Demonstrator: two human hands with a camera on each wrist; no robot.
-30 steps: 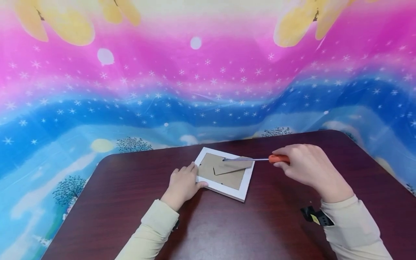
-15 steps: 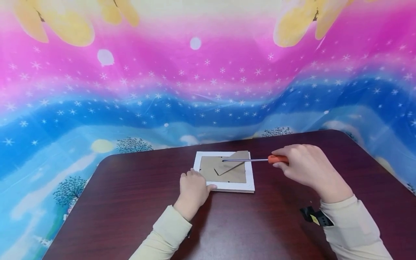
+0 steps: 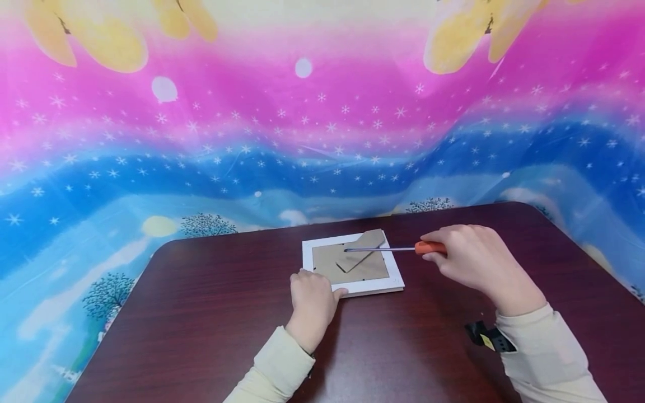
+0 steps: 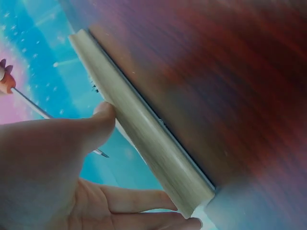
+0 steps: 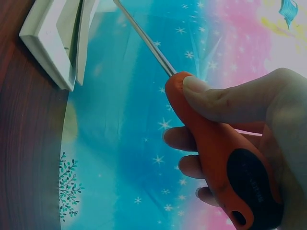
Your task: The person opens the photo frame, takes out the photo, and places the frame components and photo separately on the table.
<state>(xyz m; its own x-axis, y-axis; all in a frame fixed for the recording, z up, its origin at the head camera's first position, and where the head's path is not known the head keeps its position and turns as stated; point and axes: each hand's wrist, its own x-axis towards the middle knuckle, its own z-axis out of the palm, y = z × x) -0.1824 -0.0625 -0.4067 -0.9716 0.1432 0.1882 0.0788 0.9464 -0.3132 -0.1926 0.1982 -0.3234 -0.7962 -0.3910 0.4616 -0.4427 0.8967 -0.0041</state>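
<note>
A white picture frame (image 3: 373,287) lies back side up on the table, its brown backing board (image 3: 327,262) facing me. From the board, a brown easel stand flap (image 3: 374,238) sticks up past the far right corner. My left hand (image 3: 312,305) grips the frame at its near left corner, with the thumb (image 4: 103,117) along the near edge. My right hand (image 3: 476,263) holds a screwdriver (image 3: 430,248) by its orange and black handle. Its long metal shaft points left across the flap; whether the tip touches the board, I cannot tell.
The dark reddish-brown table (image 3: 227,313) has rounded far corners. Behind it hangs a pink and blue cloth (image 3: 322,140) with snowflakes and trees. A black strap with a yellow mark (image 3: 487,338) is at the right wrist.
My left hand has turned the picture frame anticlockwise and moved right and slightly nearer with it. My right hand and the screwdriver have stayed almost still.
</note>
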